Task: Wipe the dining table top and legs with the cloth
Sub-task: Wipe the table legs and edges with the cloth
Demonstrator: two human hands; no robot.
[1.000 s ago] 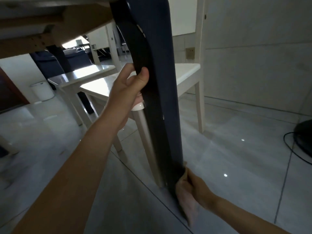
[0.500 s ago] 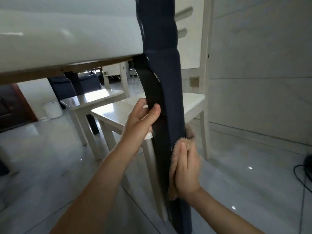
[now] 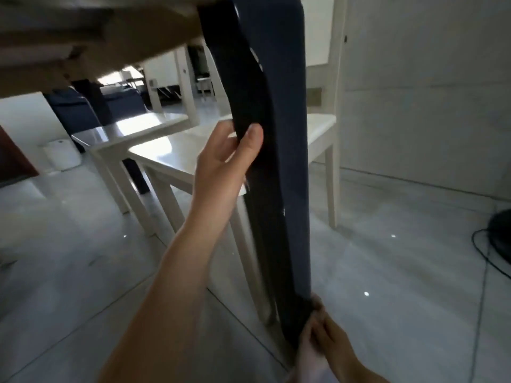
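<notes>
- Cloth [image 3: 308, 357], pale and soft, sits low on the dark table leg [image 3: 287, 150], down near the floor [image 3: 387, 272], bunched under the right hand [image 3: 330, 334].
- Right fingers curl round it, pressing it onto the leg.
- Left hand [image 3: 224, 161] grips the leg mid-height, thumb wrapped across.
- Light, floppy stuff, I'd say: best held wadded in the palm; the leg looks stiff and smooth.

Entry, head view: I can read no text, label, brand, number or sign. The table leg [image 3: 287, 134] shows a plain dark surface. The wall plate [image 3: 314, 97] behind it is too dim and small for me to tell whether it has any marking.
</notes>
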